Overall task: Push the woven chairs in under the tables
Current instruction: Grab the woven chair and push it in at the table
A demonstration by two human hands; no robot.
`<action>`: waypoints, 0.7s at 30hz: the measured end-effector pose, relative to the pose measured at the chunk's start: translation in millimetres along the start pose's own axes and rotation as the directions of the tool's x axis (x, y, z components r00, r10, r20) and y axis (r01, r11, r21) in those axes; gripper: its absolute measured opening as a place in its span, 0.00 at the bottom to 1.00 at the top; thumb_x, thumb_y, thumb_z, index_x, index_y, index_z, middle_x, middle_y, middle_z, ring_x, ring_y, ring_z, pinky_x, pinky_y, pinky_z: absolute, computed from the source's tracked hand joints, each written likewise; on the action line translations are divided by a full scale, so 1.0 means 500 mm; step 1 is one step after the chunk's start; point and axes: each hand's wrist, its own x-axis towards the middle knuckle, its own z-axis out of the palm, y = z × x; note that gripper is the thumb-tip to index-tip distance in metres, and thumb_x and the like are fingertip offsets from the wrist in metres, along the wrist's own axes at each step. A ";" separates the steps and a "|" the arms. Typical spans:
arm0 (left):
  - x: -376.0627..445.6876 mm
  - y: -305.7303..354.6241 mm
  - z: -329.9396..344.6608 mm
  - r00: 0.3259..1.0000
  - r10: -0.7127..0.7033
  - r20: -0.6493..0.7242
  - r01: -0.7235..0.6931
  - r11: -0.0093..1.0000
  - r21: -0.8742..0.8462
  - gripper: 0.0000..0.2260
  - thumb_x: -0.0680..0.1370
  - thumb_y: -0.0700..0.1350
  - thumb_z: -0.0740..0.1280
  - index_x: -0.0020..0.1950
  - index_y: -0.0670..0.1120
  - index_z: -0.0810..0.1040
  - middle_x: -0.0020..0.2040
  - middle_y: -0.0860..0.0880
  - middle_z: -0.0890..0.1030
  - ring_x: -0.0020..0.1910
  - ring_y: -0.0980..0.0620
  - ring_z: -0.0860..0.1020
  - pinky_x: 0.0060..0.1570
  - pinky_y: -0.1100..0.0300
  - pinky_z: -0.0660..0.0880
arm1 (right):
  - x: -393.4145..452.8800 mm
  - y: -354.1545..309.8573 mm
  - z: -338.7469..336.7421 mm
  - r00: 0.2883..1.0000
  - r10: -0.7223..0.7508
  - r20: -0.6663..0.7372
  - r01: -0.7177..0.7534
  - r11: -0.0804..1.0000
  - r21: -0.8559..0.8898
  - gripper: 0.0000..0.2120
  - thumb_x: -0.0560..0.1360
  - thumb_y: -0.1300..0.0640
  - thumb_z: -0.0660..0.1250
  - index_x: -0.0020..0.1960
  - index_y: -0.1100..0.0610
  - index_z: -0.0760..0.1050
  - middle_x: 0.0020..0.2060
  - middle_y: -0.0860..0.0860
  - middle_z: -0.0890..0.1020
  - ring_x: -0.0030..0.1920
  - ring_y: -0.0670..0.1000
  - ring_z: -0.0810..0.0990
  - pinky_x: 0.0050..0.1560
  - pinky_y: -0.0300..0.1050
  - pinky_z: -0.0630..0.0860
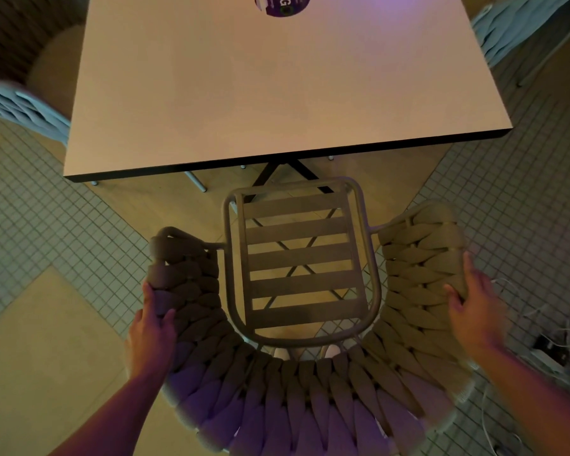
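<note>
A woven chair [310, 390] with a curved rope back and a slatted seat [301, 258] stands right below me, facing a square pale table [277, 87]. The seat's front edge sits just short of the table's near edge. My left hand [153, 324] grips the left side of the woven back, thumb inside and fingers outside. My right hand [474, 307] holds the right side of the back the same way.
A light blue woven chair [27, 110] stands at the table's left side and another [520, 24] at its far right. A round purple sticker [282, 4] lies on the tabletop. White cables and a small box [547, 350] lie on the tiled floor at right.
</note>
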 end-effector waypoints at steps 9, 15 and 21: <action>0.002 -0.023 0.004 1.000 0.001 -0.002 -0.001 1.000 0.021 0.32 0.78 0.48 0.64 0.77 0.57 0.51 0.53 0.33 0.78 0.50 0.29 0.77 0.44 0.41 0.73 | -0.003 -0.009 -0.004 0.998 0.029 0.048 -0.031 0.999 0.036 0.34 0.77 0.59 0.63 0.78 0.48 0.51 0.65 0.60 0.71 0.55 0.63 0.77 0.44 0.59 0.78; 0.002 -0.023 0.004 1.000 0.016 -0.004 -0.016 1.000 0.016 0.32 0.78 0.48 0.63 0.77 0.57 0.50 0.54 0.33 0.78 0.50 0.29 0.77 0.45 0.41 0.73 | -0.002 -0.008 -0.003 0.999 0.027 0.043 -0.028 0.999 0.022 0.35 0.76 0.59 0.64 0.78 0.47 0.50 0.65 0.60 0.71 0.55 0.63 0.77 0.45 0.59 0.78; 0.012 -0.025 0.002 1.000 0.008 -0.001 -0.008 1.000 0.024 0.32 0.78 0.49 0.63 0.77 0.57 0.51 0.54 0.33 0.78 0.50 0.29 0.77 0.46 0.40 0.73 | -0.002 -0.008 0.001 0.999 0.021 0.026 -0.021 1.000 0.000 0.35 0.76 0.58 0.64 0.77 0.48 0.52 0.63 0.61 0.71 0.54 0.63 0.77 0.44 0.58 0.77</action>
